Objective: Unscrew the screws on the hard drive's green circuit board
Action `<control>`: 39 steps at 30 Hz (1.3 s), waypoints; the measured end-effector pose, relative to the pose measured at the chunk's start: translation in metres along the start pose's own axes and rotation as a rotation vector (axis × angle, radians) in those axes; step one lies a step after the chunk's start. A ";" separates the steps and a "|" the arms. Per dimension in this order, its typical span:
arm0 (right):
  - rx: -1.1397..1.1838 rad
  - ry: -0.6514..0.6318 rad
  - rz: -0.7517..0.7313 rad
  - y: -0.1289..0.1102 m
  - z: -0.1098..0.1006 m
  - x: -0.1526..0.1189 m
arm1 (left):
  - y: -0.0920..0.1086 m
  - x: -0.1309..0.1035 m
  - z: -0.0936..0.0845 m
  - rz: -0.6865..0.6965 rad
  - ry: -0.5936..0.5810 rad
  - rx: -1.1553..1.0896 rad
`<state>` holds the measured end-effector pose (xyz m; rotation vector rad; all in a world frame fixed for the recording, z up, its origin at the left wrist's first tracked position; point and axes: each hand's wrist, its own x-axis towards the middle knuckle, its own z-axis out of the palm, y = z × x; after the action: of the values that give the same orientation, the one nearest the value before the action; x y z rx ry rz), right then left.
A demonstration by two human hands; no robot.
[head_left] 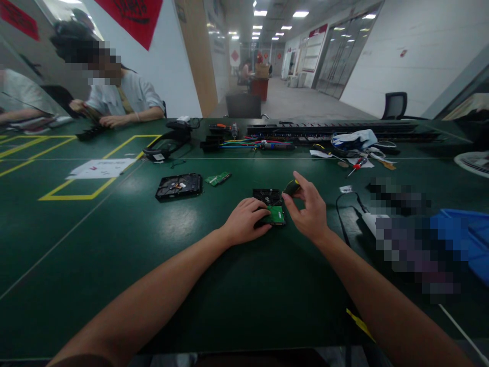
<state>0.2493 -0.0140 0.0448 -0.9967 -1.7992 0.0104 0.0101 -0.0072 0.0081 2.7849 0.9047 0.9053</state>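
Taking the hard drive (267,195) under the hands as my clock centre, I see the other hard drive (179,186) lying flat near 9 o'clock on the bench (267,295), then a loose circuit board (218,178) near 10 o'clock. My left hand (247,221) has its fingers bent over the centre drive's left side, thumb by the near edge, steadying it. That drive lies flat, a green board (276,215) facing up on its nearer part; I judge it dense, stiff and slightly slick, best held by its side edges, with little pressure on the fragile board. At 2 o'clock, my right hand (308,209) pinches a dark-and-yellow tool (292,188), thumb and index closed around it; I can't make out its tip.
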 end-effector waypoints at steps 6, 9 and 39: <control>-0.003 0.010 0.009 0.000 0.000 0.000 | 0.001 0.000 -0.001 0.004 -0.004 0.009; -0.007 0.010 0.008 -0.001 -0.001 0.001 | 0.002 0.001 -0.002 0.007 -0.004 0.010; 0.071 -0.037 0.025 0.003 0.003 -0.003 | 0.002 0.000 -0.001 0.001 0.002 0.001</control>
<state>0.2491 -0.0120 0.0395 -0.9740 -1.8076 0.1082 0.0106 -0.0090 0.0100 2.7859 0.9051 0.9085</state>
